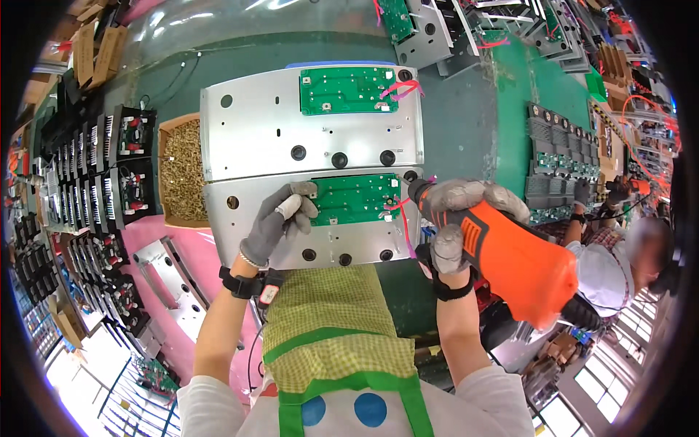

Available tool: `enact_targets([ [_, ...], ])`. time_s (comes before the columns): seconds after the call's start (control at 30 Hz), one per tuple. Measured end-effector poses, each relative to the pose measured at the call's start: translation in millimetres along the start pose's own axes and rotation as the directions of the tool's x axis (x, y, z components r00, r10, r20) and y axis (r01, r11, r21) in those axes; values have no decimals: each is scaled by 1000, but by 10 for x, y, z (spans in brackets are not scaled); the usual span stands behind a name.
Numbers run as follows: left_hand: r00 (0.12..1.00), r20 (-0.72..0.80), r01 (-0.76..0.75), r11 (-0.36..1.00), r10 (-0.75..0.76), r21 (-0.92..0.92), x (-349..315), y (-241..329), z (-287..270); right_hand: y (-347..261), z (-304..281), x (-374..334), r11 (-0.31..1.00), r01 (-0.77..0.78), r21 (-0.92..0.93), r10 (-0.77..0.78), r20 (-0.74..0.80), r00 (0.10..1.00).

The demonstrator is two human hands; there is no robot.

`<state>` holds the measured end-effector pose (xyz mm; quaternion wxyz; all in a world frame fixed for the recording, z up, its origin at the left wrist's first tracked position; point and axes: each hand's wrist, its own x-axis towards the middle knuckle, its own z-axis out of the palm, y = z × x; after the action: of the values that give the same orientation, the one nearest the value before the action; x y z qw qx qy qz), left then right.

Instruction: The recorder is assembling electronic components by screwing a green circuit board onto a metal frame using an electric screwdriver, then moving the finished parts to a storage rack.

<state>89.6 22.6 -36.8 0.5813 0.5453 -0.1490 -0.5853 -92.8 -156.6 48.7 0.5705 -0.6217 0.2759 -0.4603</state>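
My right hand, in a grey glove, is wrapped round an orange power screwdriver. The tool's dark nose points left, close to the right edge of the nearer metal plate. On that plate lies a green circuit board with pink-red wires at its right end. My left hand, also gloved, has its fingers drawn together at the board's left corner; what they hold, if anything, is too small to make out. Behind it, a second metal plate carries another green circuit board.
A cardboard box of small brass-coloured screws stands left of the plates. Farther left are rows of black assemblies. Dark trays with boards lie at the right, near a co-worker. More metal brackets sit at the back.
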Motion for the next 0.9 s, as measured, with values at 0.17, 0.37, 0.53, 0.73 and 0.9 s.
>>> enact_targets([
  [0.17,997,-72,-20,991,11,-134,-88,146,129,-295,195,36,998,-58,-12,57,-48,997],
  [0.37,992,127,53,979,-28,-198,-232,443,431,-973,243,40,780,470,414,-521,14,853],
  [0.53,982,136,175,912,-133,-370,-321,583,660,-1245,317,-31,704,600,379,-649,2,760],
  [0.73,960,250,238,838,-125,-491,-451,658,699,-1354,339,-70,725,473,501,-636,225,738],
  [0.9,955,290,195,882,-70,-430,-501,640,706,-1370,459,-250,643,575,505,-632,-72,771],
])
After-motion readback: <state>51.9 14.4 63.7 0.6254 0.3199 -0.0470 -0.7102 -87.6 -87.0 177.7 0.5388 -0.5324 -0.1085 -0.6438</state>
